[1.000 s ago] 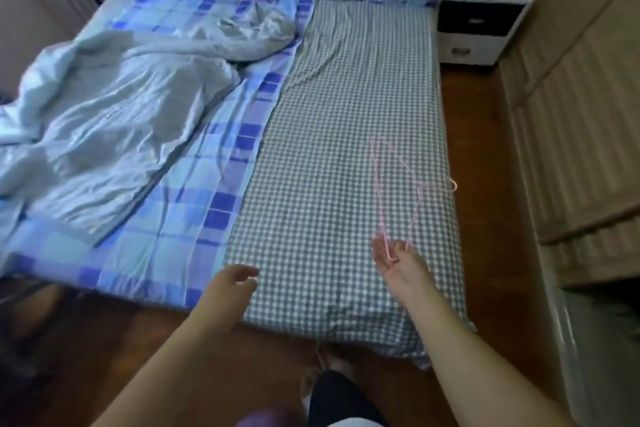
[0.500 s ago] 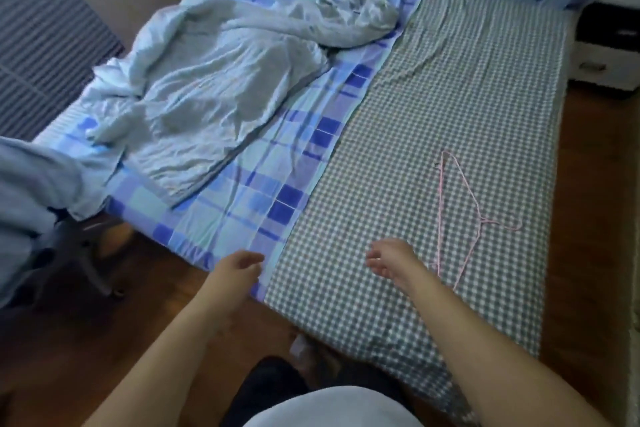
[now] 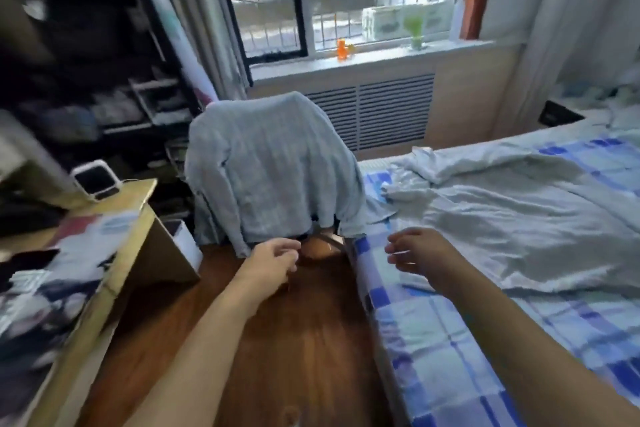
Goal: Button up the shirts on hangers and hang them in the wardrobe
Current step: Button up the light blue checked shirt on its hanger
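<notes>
A light blue shirt [image 3: 273,166] hangs draped over the back of a chair between the desk and the bed. My left hand [image 3: 273,262] hovers just below the shirt's hem, fingers loosely curled, holding nothing. My right hand [image 3: 420,251] is stretched out over the corner of the bed, fingers relaxed and empty. A pale grey-blue garment [image 3: 502,211] lies crumpled on the blue checked bed sheet [image 3: 433,350]. The dark open wardrobe [image 3: 86,55] stands at the left. The pink hanger is out of view.
A wooden desk [image 3: 114,274] with papers and a small white device [image 3: 97,180] lies at the left. A cardboard box [image 3: 166,253] sits beside the chair. Window, sill and radiator cover [image 3: 374,111] are behind. Brown wood floor [image 3: 294,340] runs between desk and bed.
The view has swung left from the bed towards the chair and window. My right hand let go of the pink hanger on the bed; both hands now reach towards the draped shirt.
</notes>
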Motion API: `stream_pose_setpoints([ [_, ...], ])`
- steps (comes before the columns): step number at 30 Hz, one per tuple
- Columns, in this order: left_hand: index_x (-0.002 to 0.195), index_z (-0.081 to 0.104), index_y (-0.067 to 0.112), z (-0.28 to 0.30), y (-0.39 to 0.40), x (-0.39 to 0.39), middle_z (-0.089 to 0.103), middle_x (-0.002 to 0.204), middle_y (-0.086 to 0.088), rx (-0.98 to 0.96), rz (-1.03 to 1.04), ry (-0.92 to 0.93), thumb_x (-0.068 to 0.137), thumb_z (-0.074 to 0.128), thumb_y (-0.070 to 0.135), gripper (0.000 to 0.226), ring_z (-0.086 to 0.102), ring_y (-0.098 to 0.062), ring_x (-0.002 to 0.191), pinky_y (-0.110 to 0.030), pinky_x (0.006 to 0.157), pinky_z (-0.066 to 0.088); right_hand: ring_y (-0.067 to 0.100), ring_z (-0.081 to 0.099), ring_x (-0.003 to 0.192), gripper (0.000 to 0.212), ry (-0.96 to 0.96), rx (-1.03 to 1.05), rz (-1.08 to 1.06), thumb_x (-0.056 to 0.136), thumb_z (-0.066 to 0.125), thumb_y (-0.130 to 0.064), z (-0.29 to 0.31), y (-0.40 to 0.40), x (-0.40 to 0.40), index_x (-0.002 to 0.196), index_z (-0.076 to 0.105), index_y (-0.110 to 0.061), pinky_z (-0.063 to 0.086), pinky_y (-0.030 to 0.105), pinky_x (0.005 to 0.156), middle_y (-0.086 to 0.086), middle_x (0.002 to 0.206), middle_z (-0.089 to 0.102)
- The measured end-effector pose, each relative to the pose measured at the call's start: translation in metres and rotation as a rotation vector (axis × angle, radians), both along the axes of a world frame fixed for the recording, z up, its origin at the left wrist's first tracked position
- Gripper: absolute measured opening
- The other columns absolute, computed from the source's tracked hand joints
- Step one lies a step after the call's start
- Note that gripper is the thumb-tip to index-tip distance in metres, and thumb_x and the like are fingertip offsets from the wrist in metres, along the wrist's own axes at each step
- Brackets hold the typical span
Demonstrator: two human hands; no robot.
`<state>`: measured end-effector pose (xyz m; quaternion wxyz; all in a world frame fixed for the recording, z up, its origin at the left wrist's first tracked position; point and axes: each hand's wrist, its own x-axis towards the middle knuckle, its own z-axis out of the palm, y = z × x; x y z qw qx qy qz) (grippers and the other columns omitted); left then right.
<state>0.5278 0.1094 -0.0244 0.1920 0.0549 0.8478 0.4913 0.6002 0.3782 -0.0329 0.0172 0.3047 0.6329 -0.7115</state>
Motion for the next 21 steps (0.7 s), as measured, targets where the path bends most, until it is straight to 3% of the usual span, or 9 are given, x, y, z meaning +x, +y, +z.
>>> stream_pose_setpoints([
  [3,0.108,0.069,0.026,0.006,-0.05,-0.073,0.07,0.114,-0.001,0.091,0.113,0.033,0.105,0.053,0.016,0.019,0.071,-0.018,0.098,-0.042,0.093,0.056,0.021,0.066,0.053,0.013,0.084,-0.049,0.058,0.099,0.049,0.004,0.025,-0.052,-0.103,0.101,0.06,-0.003,0.052,0.022,0.048,0.013,0.073,0.066],
  [7,0.108,0.068,0.019,0.005,-0.109,-0.143,0.071,0.104,-0.003,0.14,0.218,-0.001,0.105,0.052,0.011,0.018,0.069,-0.013,0.08,-0.019,0.065,0.055,0.022,0.066,0.064,0.014,0.106,-0.013,0.152,0.096,0.055,0.004,0.038,-0.12,-0.203,0.1,0.063,-0.006,0.054,0.028,0.061,0.012,0.084,0.068],
  [11,0.108,0.071,0.026,0.005,-0.148,-0.206,0.073,0.108,0.001,0.087,0.224,-0.035,0.105,0.054,0.018,0.019,0.072,-0.014,0.093,-0.028,0.08,0.057,0.025,0.061,0.065,0.017,0.066,0.009,0.095,0.095,0.05,0.009,0.029,-0.14,-0.261,0.102,0.063,0.0,0.052,0.029,0.06,0.015,0.085,0.065],
  [14,0.11,0.071,0.025,0.005,-0.152,-0.257,0.074,0.107,0.001,0.087,0.185,-0.022,0.104,0.056,0.019,0.017,0.072,-0.014,0.095,-0.028,0.082,0.058,0.02,0.059,0.059,0.017,-0.001,0.184,0.08,0.096,0.049,0.01,0.017,-0.133,-0.299,0.104,0.063,0.004,0.048,0.026,0.054,0.018,0.09,0.065],
  [16,0.11,0.071,0.023,0.006,-0.145,-0.295,0.074,0.105,-0.001,0.089,0.138,-0.01,0.103,0.058,0.017,0.016,0.073,-0.017,0.097,-0.024,0.078,0.057,0.019,0.063,0.067,0.014,0.011,0.369,0.101,0.098,0.053,0.002,0.013,-0.122,-0.333,0.101,0.065,-0.006,0.052,0.024,0.054,0.015,0.1,0.068],
  [19,0.106,0.072,0.027,0.01,-0.129,-0.359,0.075,0.102,-0.001,0.092,0.094,0.045,0.1,0.062,0.019,0.014,0.074,-0.016,0.094,-0.036,0.091,0.058,0.019,0.068,0.082,0.016,0.093,0.638,0.172,0.1,0.054,-0.01,0.019,-0.108,-0.389,0.106,0.065,-0.02,0.054,0.03,0.068,0.007,0.107,0.071],
  [21,0.103,0.071,0.032,0.021,-0.12,-0.399,0.074,0.104,0.004,0.07,0.072,0.096,0.1,0.062,0.021,0.014,0.073,-0.011,0.093,-0.039,0.095,0.056,0.014,0.065,0.086,0.021,0.169,0.743,0.198,0.101,0.053,-0.014,0.03,-0.105,-0.423,0.116,0.066,-0.021,0.048,0.021,0.063,-0.002,0.11,0.069],
])
